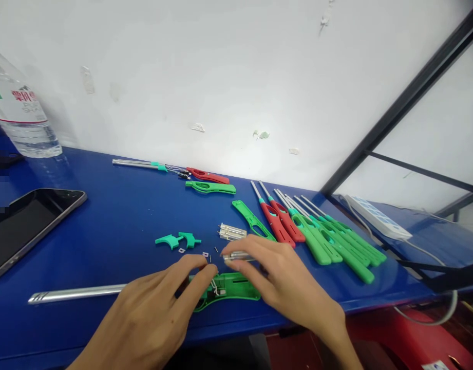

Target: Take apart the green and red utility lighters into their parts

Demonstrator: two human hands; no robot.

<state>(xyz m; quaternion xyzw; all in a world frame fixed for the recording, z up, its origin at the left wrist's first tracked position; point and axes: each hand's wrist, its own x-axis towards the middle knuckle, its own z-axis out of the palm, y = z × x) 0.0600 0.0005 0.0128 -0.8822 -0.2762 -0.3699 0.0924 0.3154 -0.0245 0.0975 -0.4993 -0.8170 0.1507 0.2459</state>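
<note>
My left hand [155, 303] bends over the near table edge, thumb and index finger pinched at the front of an open green lighter half [236, 286]. A long metal lighter tube [78, 294] runs out to the left from under this hand. Pale wire and a small fitting show inside the shell, beside my thumb. Above the shell's right end, my right hand [286, 277] grips a small clear fuel tank [236, 255] between thumb and fingers. Its far end is hidden by the fingers. More clear fuel tanks [232, 232] lie just behind it.
Teal triggers [169, 241], tiny screws and metal bits lie beyond my hands. A green shell half [253, 220] and finished-looking lighters [317, 236] are at right. Tubes with wires [139, 164] and more shells line the wall. A phone [32, 221] and water bottle [22, 110] stand left.
</note>
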